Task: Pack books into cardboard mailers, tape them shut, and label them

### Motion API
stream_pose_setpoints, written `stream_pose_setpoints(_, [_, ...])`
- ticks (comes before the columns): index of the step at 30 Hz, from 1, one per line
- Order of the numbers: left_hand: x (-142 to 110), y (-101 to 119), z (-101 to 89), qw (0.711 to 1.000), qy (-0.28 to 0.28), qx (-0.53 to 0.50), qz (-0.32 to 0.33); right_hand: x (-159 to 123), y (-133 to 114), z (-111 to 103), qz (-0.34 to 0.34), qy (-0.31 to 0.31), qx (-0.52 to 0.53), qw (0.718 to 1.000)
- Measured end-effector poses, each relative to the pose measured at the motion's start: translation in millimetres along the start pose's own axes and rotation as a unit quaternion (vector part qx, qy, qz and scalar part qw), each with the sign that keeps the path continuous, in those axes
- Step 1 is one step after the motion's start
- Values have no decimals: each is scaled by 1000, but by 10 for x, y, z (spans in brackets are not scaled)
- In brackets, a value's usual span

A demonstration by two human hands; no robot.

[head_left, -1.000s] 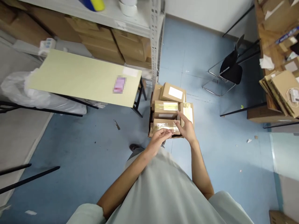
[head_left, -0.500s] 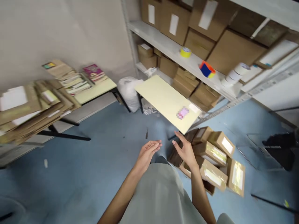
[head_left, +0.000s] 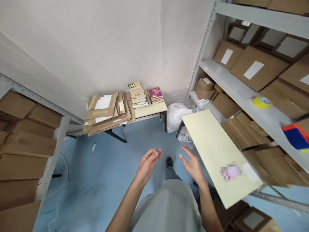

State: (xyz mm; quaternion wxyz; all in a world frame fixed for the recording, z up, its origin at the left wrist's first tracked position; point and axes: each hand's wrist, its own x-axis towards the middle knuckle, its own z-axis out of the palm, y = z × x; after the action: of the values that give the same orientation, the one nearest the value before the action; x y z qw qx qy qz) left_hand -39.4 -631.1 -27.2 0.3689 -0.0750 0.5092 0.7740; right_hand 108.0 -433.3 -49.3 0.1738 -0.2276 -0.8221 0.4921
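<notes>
My left hand is held out over the blue floor, its fingers bent together and the thumb against them, with nothing visible in it. To its right my right hand is open, thumb and fingers apart and holding nothing. The pale yellow table is nearest to it, just to the right. On that table lies a pixelated pinkish item, its kind blurred out, beside a white paper. Neither hand touches anything. Below them show my grey top and one dark shoe.
Against the wall, another table carries flattened cardboard, a stack of books and a purple book. A white plastic bag stands between the tables. Shelves with cartons flank both sides; yellow tape sits on the right shelf.
The view has swung left and nearer the tables. The wall table now lies ahead, and the left shelf has come into view. Both hands keep nearly the same pose, with nothing taken.
</notes>
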Motion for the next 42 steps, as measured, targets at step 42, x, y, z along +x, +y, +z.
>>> stream_pose_setpoints(42, [5382, 2992, -1426, 916, 239, 273, 173, 5979, -518, 2499, -1, -192, 4, 981])
